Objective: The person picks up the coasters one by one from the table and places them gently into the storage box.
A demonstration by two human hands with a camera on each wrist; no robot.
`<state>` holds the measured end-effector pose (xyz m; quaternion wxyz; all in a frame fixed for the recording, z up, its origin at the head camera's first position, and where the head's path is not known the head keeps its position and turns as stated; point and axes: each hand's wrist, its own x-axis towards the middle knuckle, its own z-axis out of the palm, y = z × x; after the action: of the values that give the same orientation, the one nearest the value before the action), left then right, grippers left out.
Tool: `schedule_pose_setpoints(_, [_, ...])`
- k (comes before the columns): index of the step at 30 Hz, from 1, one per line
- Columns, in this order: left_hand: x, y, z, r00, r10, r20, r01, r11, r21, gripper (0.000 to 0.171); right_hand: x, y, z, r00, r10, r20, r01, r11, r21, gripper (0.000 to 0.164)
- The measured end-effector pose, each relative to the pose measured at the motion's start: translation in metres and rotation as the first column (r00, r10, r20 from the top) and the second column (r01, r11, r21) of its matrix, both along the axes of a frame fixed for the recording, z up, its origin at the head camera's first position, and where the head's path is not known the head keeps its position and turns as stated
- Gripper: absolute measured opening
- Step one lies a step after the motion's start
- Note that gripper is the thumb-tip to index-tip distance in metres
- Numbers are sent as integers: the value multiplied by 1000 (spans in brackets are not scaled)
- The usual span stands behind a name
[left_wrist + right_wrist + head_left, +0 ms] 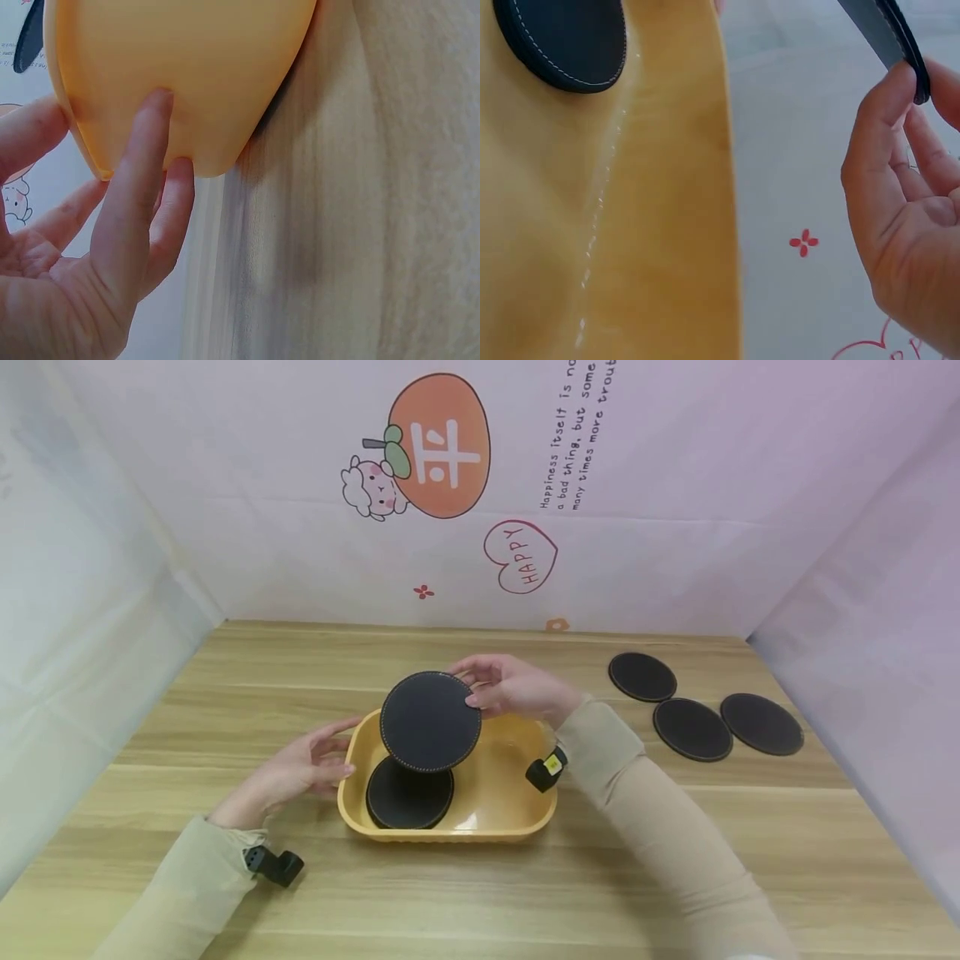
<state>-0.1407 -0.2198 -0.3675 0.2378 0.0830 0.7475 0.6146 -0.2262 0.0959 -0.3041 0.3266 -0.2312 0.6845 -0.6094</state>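
Observation:
My right hand [506,685] pinches the edge of a round black coaster [430,721] with light stitching round its border. That coaster hangs tilted above a yellow plastic basin [498,777]. Inside the basin, at its left end, lies another black coaster [409,795], partly covered by the held one in the head view. Around the basin's left end is my left hand [300,768], a digit at the rim and other fingers [154,120] against the outer wall. In the right wrist view the held coaster [900,45] shows edge-on between thumb and fingers.
Three more black coasters, a rear one [642,677], a middle one [692,729] and a right one [762,724], lie close together on the wooden table [465,902] at the right. A printed white cloth [300,560] hangs behind and along the sides.

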Motion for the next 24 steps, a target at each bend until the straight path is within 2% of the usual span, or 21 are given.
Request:
schedule_pose_setpoints(12, [1,0,-1,1000,6,3,-6,1000,3,80,-2,-26,-19,997,71,-14,-69,988,141,48])
schedule_pose_setpoints(24, [0,-1,-1,1000,-2,-5,2,1000,0,81,1,-37,-39,991,123,46,-129,980,152,47])
